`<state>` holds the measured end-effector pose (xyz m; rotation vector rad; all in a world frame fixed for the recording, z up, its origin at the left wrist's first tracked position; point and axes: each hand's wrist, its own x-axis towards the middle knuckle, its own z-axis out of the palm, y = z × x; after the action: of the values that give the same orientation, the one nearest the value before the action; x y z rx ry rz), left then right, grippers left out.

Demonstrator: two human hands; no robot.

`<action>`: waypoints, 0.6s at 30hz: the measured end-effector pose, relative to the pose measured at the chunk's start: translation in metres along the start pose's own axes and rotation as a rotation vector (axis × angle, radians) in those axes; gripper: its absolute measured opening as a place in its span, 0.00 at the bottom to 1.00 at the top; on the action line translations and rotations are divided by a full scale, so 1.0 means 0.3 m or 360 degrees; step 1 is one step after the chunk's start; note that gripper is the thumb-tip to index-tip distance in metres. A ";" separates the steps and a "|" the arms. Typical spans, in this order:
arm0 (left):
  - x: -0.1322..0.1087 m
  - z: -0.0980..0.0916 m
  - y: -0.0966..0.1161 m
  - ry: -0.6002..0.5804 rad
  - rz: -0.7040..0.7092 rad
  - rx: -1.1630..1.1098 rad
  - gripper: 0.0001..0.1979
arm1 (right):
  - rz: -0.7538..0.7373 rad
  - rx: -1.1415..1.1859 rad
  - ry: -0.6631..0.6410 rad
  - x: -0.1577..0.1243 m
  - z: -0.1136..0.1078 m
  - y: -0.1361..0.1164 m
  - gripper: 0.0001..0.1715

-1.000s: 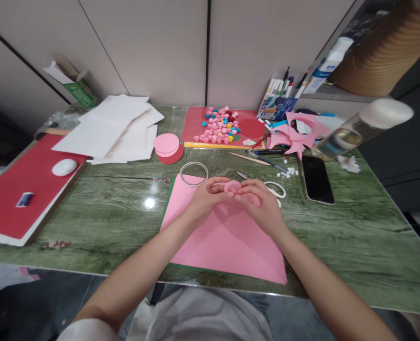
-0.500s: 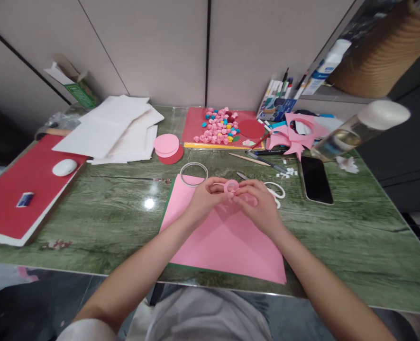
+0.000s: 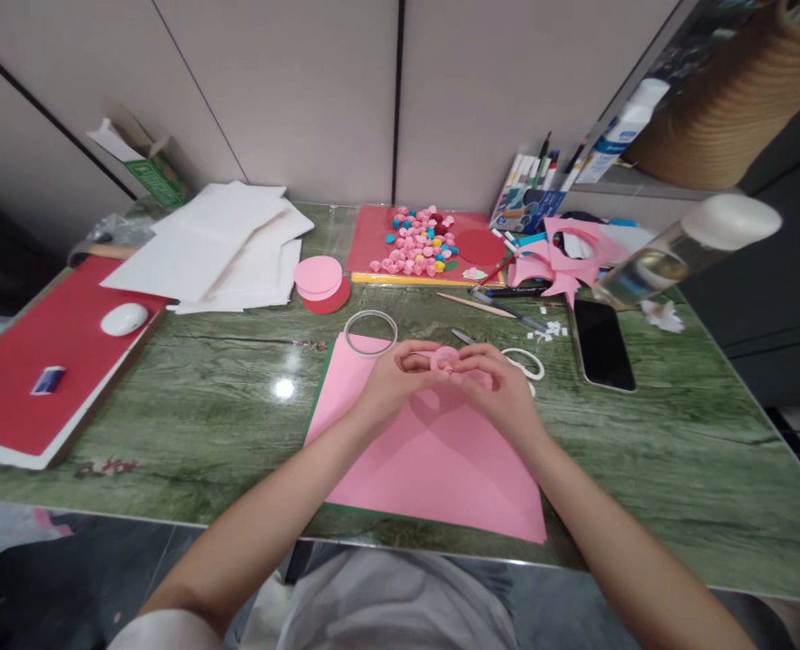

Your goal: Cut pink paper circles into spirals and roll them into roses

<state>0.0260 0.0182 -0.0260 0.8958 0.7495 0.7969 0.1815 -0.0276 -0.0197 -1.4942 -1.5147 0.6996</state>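
Between both hands is a coiled pink paper strip (image 3: 444,358), held above the pink paper sheets (image 3: 433,460). My left hand (image 3: 400,379) pinches its left side, and my right hand (image 3: 498,384) grips the right side with fingertips close together. A pale ring (image 3: 371,332) lies at the top left corner of the sheets. White-handled scissors (image 3: 525,363) rest just beyond my right hand, partly hidden by it. Round pink paper discs (image 3: 317,275) overlap a red disc (image 3: 332,298) farther back.
Small pink, blue and yellow paper rolls (image 3: 417,244) lie on a red sheet. Pink paper scraps (image 3: 562,257), a phone (image 3: 603,345) and a clear bottle (image 3: 671,253) are at right. White papers (image 3: 203,239) and a mouse (image 3: 124,319) are at left.
Both hands stay nearly in place, with the fingers shifting slightly around the coiled strip. The strip appears turned a little. Nothing else has visibly moved.
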 end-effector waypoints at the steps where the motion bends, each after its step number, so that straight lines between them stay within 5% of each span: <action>1: -0.003 0.002 0.002 -0.0003 -0.0001 0.0015 0.21 | -0.0014 0.0004 0.0000 0.000 -0.001 0.001 0.05; 18: 0.007 -0.024 0.039 -0.0278 0.0073 0.0596 0.15 | -0.0320 -0.0544 -0.0344 0.006 -0.048 -0.012 0.04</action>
<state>0.0180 0.0272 -0.0192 1.3054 0.7379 0.6170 0.1923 -0.0288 -0.0095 -1.5193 -1.9980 0.5126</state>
